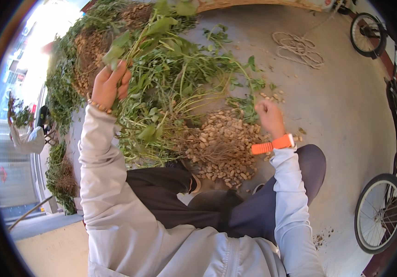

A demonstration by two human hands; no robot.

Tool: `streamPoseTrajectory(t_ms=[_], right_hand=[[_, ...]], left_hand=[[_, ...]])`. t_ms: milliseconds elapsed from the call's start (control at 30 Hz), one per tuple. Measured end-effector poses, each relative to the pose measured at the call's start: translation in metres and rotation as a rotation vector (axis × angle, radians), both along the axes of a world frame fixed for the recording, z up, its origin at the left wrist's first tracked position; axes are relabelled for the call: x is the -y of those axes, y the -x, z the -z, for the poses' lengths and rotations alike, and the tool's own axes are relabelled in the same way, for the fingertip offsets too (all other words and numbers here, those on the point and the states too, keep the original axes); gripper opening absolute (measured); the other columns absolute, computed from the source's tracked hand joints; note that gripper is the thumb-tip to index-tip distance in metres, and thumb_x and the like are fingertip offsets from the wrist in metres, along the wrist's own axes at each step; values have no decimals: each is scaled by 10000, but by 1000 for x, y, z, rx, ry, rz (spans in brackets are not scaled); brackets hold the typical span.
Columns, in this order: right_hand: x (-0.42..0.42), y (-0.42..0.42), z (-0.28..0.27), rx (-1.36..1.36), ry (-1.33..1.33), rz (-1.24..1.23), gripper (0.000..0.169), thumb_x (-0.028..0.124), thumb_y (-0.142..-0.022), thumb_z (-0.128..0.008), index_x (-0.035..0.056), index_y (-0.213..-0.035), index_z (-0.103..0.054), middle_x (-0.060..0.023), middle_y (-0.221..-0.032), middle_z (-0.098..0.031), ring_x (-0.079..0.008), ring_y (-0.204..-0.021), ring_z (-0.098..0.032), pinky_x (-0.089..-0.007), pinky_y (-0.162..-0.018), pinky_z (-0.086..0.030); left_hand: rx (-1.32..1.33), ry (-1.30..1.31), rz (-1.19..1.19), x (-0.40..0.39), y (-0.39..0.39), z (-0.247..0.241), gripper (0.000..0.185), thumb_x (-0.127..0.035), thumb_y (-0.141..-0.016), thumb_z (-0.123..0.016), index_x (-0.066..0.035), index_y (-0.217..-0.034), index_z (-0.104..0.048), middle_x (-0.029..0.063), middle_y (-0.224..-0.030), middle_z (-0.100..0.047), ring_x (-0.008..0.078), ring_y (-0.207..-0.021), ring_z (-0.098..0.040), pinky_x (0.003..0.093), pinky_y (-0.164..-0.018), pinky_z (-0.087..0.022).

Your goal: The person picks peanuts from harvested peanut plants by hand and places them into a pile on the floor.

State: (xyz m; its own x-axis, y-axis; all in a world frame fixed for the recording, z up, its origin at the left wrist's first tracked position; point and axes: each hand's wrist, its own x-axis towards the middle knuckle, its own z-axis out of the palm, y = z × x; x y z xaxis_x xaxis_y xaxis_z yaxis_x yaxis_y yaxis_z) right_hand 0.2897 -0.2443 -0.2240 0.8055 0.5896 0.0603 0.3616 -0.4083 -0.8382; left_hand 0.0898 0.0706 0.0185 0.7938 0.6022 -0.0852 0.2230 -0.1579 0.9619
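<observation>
My left hand is raised at the left, with its fingers closed round the leafy stems of a peanut plant. Below and beyond it lies a heap of green peanut plants. On the floor before my feet is a pile of unshelled peanuts, with thin brown roots tangled over part of it. My right hand, its wrist in an orange watch band, hovers by the pile's right edge. Its fingers are curled in and slightly blurred, and nothing shows between them.
More peanut plants with pods are heaped at the far left. A coiled rope lies on the concrete floor. Bicycle wheels stand along the right wall. A dark round object sits between my legs. A white bag appears at the left.
</observation>
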Motion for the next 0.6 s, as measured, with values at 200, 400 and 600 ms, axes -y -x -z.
streamPoseTrajectory(t_ms=[200,400,600], right_hand=[[-47,75,-9,23,242,-204,510,301,-777,-630,62,-1194,-458,-230,-1015,-541,-382,-935,-539,-442,-785,-441],[-60,104,16,117,160,-444,433,255,-793,-617,9,-1132,-503,-223,-958,-557,-374,-877,-547,-441,-758,-445],[-70,127,25,25,199,-430,452,272,-801,-596,-10,-1143,-506,-210,-1041,-565,-378,-946,-549,-436,-790,-447]], left_hand=[[-111,-1063,-411,-55,18,27,334,-232,-826,-612,-57,-1084,-491,125,-916,-591,186,-790,-569,313,-669,-463],[53,-1115,-26,17,4,-9,275,-143,-798,-614,-22,-1043,-583,107,-1072,-568,215,-1021,-532,332,-875,-420],[145,-353,690,94,10,-36,182,-46,-834,-554,-20,-1008,-600,106,-993,-583,172,-903,-557,269,-749,-450]])
